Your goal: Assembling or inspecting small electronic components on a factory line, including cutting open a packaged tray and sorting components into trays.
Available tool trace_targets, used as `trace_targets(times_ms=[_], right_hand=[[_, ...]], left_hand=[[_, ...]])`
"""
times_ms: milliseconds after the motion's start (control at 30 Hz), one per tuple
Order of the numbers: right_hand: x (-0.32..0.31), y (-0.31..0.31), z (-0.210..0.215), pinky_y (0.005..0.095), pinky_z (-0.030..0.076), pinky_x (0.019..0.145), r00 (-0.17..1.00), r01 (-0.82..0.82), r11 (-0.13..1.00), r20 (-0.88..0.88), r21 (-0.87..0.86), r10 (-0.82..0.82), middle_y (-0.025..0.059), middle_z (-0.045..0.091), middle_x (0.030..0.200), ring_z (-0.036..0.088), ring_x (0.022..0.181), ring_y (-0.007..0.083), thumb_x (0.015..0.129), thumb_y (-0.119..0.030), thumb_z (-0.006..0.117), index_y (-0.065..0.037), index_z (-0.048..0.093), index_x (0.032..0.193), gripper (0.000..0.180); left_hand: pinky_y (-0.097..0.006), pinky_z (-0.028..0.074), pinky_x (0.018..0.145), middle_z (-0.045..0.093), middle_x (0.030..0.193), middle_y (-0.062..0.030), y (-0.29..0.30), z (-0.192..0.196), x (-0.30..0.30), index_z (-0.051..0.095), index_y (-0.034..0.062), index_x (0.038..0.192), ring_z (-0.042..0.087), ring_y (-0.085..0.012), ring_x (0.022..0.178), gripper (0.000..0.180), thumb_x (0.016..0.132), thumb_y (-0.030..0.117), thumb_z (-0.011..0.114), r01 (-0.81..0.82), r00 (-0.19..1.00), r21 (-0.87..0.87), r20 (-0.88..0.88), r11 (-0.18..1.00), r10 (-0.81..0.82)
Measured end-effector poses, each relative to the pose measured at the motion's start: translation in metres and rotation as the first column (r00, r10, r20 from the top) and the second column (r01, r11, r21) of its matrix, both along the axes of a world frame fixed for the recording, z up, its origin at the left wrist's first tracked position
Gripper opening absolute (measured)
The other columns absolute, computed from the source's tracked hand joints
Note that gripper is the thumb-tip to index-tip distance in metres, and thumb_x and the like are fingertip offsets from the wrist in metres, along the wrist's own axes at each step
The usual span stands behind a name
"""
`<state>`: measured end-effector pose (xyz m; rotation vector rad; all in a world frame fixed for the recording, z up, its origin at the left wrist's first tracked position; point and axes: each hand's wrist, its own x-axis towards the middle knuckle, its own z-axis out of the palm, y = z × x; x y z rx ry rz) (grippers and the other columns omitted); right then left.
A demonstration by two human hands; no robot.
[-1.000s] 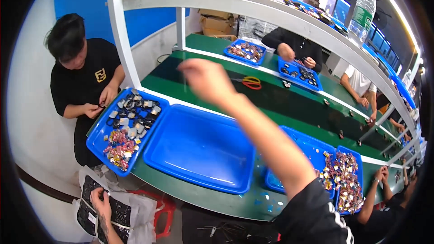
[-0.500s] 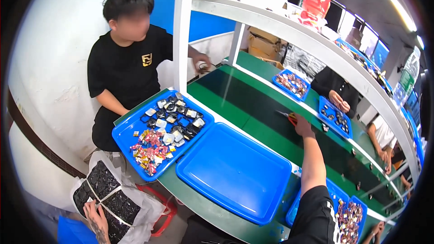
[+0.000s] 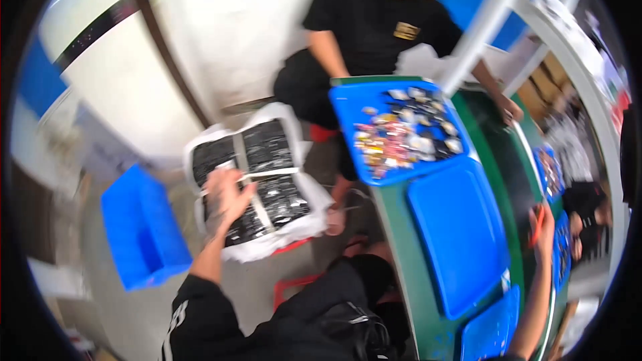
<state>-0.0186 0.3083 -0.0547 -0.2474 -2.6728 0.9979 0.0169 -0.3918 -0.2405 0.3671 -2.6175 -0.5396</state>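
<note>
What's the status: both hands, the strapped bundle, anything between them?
Left hand spread on black bundle. Right hand gripping orange tool, blurred. White straps crossing bundle. Blue tray between hands.

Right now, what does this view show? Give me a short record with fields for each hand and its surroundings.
left hand: open, appears to rest on the strapped black package
right hand: closed around an orange-handled tool, blurred
package wrapping: white, spread around the package
table: green, to the right of the package
parts tray: blue, holding mixed small parts
nearer tray: blue, beside the parts tray
floor: blue bin at left
co-worker: black shirt, behind the table
</note>
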Motion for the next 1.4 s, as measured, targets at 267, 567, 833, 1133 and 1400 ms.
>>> trace_targets(times_ms=[267,567,833,1133,1400], right_hand=[[0.048,-0.352,-0.002,0.0257,0.045,0.077,0.323,-0.507,0.525,0.414,-0.683,0.851,0.0015,0.054,0.098,0.054,0.085,0.0122,0.092,-0.024,0.065,-0.004,0.020,0.152,0.078],[0.002,-0.499,-0.139,0.0318,0.053,0.069,-0.056,0.034,0.462,0.460,-0.886,0.886,0.0013,0.059,0.090,0.063,0.079,0.0159,0.096,-0.032,0.062,-0.010,0.052,0.107,0.026],[-0.025,-0.521,-0.129,0.0309,0.051,0.067,-0.141,-0.017,0.586,0.583,-0.810,0.800,0.0002,0.056,0.081,0.059,0.070,0.0130,0.097,-0.035,0.058,-0.008,0.055,0.113,0.031],[-0.022,-0.558,-0.137,0.0258,0.042,0.056,0.015,-0.055,0.602,0.603,-0.796,0.798,-0.0025,0.050,0.074,0.050,0.061,0.0102,0.089,-0.022,0.065,-0.012,0.053,0.091,0.016],[-0.010,-0.559,-0.153,0.0282,0.037,0.042,0.318,-0.411,0.623,0.536,-0.665,0.782,0.0016,0.051,0.056,0.048,0.043,0.0121,0.093,-0.034,0.064,-0.004,0.059,0.077,0.035]], left_hand=[[-0.041,0.034,0.090,0.053,0.091,-0.0044,-0.029,-0.015,0.021,0.062,0.0100,0.072,0.047,-0.0273,0.100,0.026,0.059,0.026,0.077,-0.092,0.995,0.175,-0.016,0.980,0.096],[-0.040,0.036,0.087,0.057,0.088,-0.0021,-0.013,-0.024,0.001,0.060,0.0112,0.068,0.051,-0.0255,0.096,0.019,0.060,0.022,0.074,0.030,0.985,0.346,-0.170,0.938,0.031],[-0.039,0.036,0.084,0.056,0.082,-0.0010,-0.017,-0.023,0.008,0.056,0.0113,0.067,0.052,-0.0244,0.091,0.020,0.060,0.019,0.074,0.046,0.967,0.358,-0.251,0.933,0.048],[-0.039,0.035,0.081,0.054,0.082,-0.0009,-0.014,-0.020,0.009,0.053,0.0117,0.066,0.050,-0.0245,0.088,0.021,0.060,0.017,0.072,0.072,0.956,0.335,-0.292,0.940,0.031],[-0.039,0.037,0.073,0.051,0.077,-0.0036,-0.014,-0.024,0.005,0.044,0.0087,0.062,0.049,-0.0268,0.081,0.026,0.059,0.008,0.069,0.097,0.903,0.394,-0.422,0.914,0.086]])
